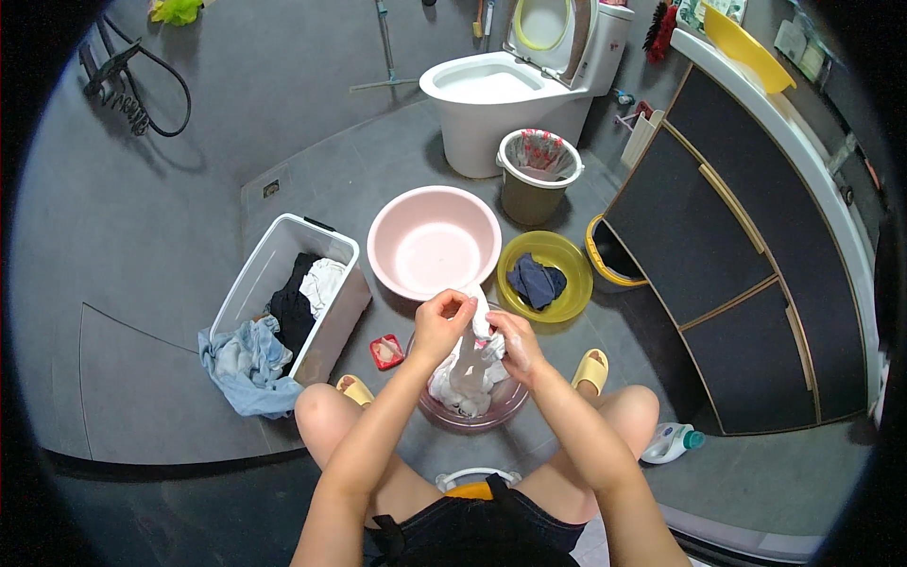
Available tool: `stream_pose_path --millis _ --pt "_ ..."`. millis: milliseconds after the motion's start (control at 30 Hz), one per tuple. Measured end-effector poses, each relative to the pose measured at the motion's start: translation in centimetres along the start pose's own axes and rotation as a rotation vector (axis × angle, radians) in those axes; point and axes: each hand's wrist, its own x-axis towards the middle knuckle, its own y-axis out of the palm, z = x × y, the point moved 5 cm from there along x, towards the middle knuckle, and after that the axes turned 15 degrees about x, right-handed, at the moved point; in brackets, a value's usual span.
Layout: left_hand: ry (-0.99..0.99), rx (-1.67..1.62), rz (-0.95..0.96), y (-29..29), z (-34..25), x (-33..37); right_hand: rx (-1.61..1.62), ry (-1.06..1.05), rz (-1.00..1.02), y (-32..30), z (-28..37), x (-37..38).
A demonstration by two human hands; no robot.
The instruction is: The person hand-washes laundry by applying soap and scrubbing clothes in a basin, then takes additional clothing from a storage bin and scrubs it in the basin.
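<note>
My left hand (pixel 444 324) and my right hand (pixel 517 346) are both closed on a narrow piece of white cloth (pixel 481 310), held up between them. Its exact kind is hard to make out. Under my hands a translucent pinkish basin (pixel 470 424) stands between my feet, with greyish water and wet white laundry (pixel 493 373) in it. A red soap dish (pixel 386 352) with a pale bar in it lies on the floor left of the basin.
An empty-looking pink basin (pixel 435 198) and a yellow-green basin (pixel 576 300) holding dark cloth (pixel 537 282) stand ahead. To the left, a clear bin (pixel 340 312) holds clothes, with jeans (pixel 248 369) over its edge. A trash can (pixel 534 197), toilet (pixel 472 123), cabinet (pixel 727 274) and bottle (pixel 669 442) surround.
</note>
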Motion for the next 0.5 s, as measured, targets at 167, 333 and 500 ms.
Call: stream_pose_path --millis 167,333,500 --pt "-0.1 0.205 0.211 0.0 0.3 -0.2 -0.322 -0.112 -0.023 0.6 1.0 -0.5" --pt "-0.32 -0.182 0.352 0.4 3.1 -0.1 -0.438 -0.168 -0.01 0.7 1.4 -0.4" --pt "-0.221 0.117 -0.006 -2.1 4.2 0.6 -0.514 -0.337 -0.173 -1.3 2.6 0.3"
